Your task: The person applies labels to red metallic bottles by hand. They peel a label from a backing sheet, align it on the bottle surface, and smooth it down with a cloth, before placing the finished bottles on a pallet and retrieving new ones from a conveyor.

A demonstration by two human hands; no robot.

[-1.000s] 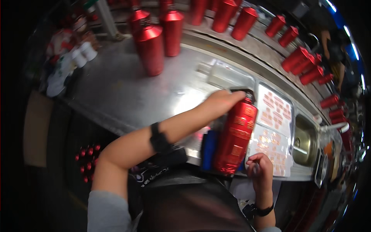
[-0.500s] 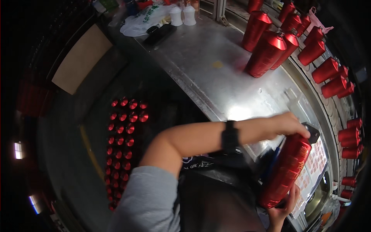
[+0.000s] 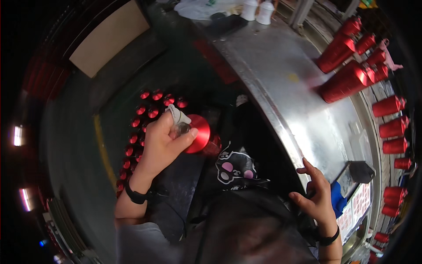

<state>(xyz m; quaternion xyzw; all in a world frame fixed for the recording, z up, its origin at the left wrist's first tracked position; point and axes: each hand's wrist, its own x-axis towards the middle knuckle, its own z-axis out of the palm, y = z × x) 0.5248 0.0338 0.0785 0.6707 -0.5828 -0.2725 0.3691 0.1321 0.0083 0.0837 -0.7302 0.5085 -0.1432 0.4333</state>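
A red metallic bottle (image 3: 200, 134) with a sloping shoulder hangs from my left hand (image 3: 156, 143), whose fingers are closed around its neck. A whitish scrap (image 3: 178, 115), perhaps cloth, sticks out between those fingers. Below and beyond it stand several like red bottles (image 3: 133, 137) in rows, low down by the floor. My right hand (image 3: 316, 193) is at the metal table's near edge, fingers apart and nothing in it. Close by lie a blue thing (image 3: 337, 199), a dark flat block (image 3: 362, 171) and a sheet of red-printed labels (image 3: 355, 207).
Several red bottles (image 3: 345, 81) stand on the metal table (image 3: 281, 83), and more line a conveyor (image 3: 391, 127) along the right. Two white bottles (image 3: 257, 11) and a plastic bag (image 3: 206, 8) are at the far end. A tan board (image 3: 110, 37) leans at the far left.
My left hand has swung from the table on the right to the left, carrying the red bottle. My right hand has let go of the bottle's lower end. The view has turned left.
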